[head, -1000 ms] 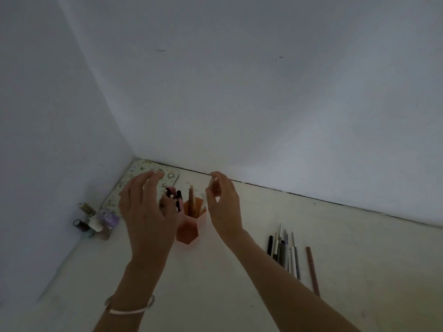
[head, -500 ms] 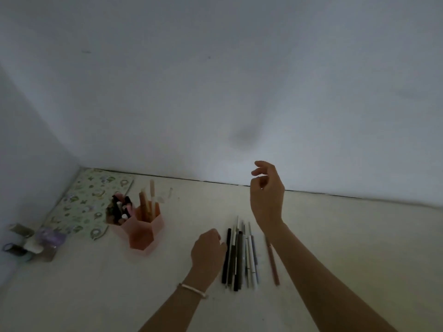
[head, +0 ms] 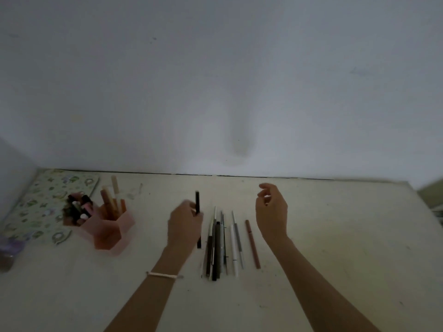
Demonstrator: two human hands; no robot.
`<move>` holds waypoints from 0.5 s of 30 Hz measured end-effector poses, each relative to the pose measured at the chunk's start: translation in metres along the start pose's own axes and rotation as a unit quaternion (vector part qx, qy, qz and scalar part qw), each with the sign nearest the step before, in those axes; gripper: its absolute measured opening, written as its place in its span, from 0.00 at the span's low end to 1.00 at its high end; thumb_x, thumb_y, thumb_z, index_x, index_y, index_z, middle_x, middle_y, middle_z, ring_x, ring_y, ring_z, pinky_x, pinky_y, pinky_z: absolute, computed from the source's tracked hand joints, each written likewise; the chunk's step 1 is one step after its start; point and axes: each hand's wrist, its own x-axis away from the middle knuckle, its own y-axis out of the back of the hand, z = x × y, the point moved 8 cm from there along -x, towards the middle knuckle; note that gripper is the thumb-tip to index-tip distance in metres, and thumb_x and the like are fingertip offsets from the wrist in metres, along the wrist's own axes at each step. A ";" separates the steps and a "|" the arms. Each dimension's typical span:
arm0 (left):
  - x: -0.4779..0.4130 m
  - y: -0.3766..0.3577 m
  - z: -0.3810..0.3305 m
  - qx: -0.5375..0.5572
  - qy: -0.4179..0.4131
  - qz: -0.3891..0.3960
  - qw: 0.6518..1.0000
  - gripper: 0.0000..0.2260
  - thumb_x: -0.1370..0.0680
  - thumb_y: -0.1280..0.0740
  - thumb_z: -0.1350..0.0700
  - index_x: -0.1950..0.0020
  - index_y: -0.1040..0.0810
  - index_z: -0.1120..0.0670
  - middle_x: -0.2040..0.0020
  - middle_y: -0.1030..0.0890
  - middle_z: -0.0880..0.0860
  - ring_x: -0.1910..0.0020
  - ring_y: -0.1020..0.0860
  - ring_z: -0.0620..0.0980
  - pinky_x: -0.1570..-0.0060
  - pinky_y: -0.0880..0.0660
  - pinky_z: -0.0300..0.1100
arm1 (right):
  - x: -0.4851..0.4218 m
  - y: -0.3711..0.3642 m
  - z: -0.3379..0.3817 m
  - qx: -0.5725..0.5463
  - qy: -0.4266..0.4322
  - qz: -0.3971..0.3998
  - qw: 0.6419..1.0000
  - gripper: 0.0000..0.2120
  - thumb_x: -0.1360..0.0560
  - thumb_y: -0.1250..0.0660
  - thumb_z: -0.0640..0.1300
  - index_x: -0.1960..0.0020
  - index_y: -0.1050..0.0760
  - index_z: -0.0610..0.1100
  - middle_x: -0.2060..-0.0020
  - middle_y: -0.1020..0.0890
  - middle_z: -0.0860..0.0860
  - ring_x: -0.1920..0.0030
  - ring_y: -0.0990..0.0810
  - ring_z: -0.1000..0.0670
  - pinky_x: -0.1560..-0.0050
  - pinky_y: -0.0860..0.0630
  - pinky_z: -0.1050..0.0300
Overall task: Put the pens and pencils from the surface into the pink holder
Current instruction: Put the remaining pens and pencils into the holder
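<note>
left hand pinched a slim black pen | right hand empty, fingers loosely curled | pink plastic holder partly filled | a row of pens and pencils remained on the pale desk

holder left on table, pens right of it, wall behind

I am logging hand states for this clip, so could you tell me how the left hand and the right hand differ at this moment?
The left hand grips a black pen; the right hand holds nothing, fingers loosely curled. The left hand sits left of the pen pile, the right hand to its right. Only the left wrist wears a bracelet. Both are bare.
</note>
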 end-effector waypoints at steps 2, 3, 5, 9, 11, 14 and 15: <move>-0.002 0.045 -0.027 0.066 -0.044 -0.092 0.993 0.06 0.24 0.30 0.58 0.48 0.23 0.56 0.57 0.19 0.50 0.60 0.20 0.47 0.59 0.25 0.31 | 0.005 -0.013 -0.026 0.104 -0.032 0.085 0.990 0.12 0.24 0.38 0.36 0.42 0.24 0.44 0.57 0.20 0.50 0.64 0.23 0.55 0.63 0.27 0.64; -0.002 0.065 -0.039 0.089 -0.065 -0.129 0.986 0.05 0.24 0.30 0.58 0.49 0.23 0.54 0.60 0.21 0.47 0.63 0.22 0.42 0.63 0.28 0.25 | 0.011 -0.021 -0.040 0.150 -0.050 0.131 0.979 0.12 0.23 0.37 0.37 0.40 0.25 0.43 0.54 0.19 0.48 0.58 0.21 0.51 0.58 0.25 0.60; 0.001 0.096 -0.057 0.126 -0.092 -0.176 0.972 0.06 0.24 0.30 0.58 0.51 0.25 0.51 0.62 0.23 0.43 0.65 0.24 0.37 0.64 0.33 0.19 | 0.026 -0.035 -0.061 0.222 -0.067 0.192 0.954 0.13 0.21 0.38 0.40 0.38 0.28 0.42 0.48 0.21 0.45 0.48 0.21 0.47 0.47 0.25 0.56; 0.009 0.123 -0.061 0.162 -0.116 -0.209 0.957 0.12 0.24 0.30 0.59 0.43 0.25 0.51 0.62 0.23 0.42 0.63 0.23 0.36 0.62 0.28 0.23 | 0.044 -0.049 -0.070 0.291 -0.046 0.211 0.932 0.08 0.19 0.45 0.40 0.42 0.30 0.41 0.49 0.23 0.43 0.53 0.23 0.46 0.49 0.23 0.52; 0.013 0.132 -0.051 0.169 -0.117 -0.218 0.954 0.23 0.24 0.32 0.61 0.30 0.31 0.49 0.60 0.24 0.43 0.62 0.22 0.38 0.63 0.26 0.25 | 0.044 -0.051 -0.062 0.275 -0.039 0.207 0.938 0.12 0.18 0.45 0.40 0.36 0.32 0.42 0.48 0.23 0.43 0.53 0.23 0.45 0.50 0.24 0.52; 0.020 0.163 -0.027 0.152 -0.129 -0.270 0.942 0.33 0.22 0.35 0.63 0.23 0.44 0.43 0.55 0.23 0.49 0.60 0.21 0.44 0.60 0.23 0.32 | 0.028 -0.049 -0.021 0.169 -0.018 0.163 0.972 0.25 0.21 0.40 0.36 0.25 0.39 0.46 0.49 0.25 0.44 0.55 0.24 0.47 0.55 0.28 0.57; 0.021 0.179 -0.015 0.138 -0.125 -0.298 0.936 0.32 0.22 0.35 0.63 0.23 0.43 0.43 0.52 0.22 0.51 0.60 0.21 0.46 0.57 0.21 0.39 | 0.021 -0.049 0.001 0.128 0.007 0.137 0.982 0.27 0.22 0.39 0.35 0.25 0.39 0.46 0.50 0.25 0.45 0.56 0.24 0.49 0.57 0.28 0.57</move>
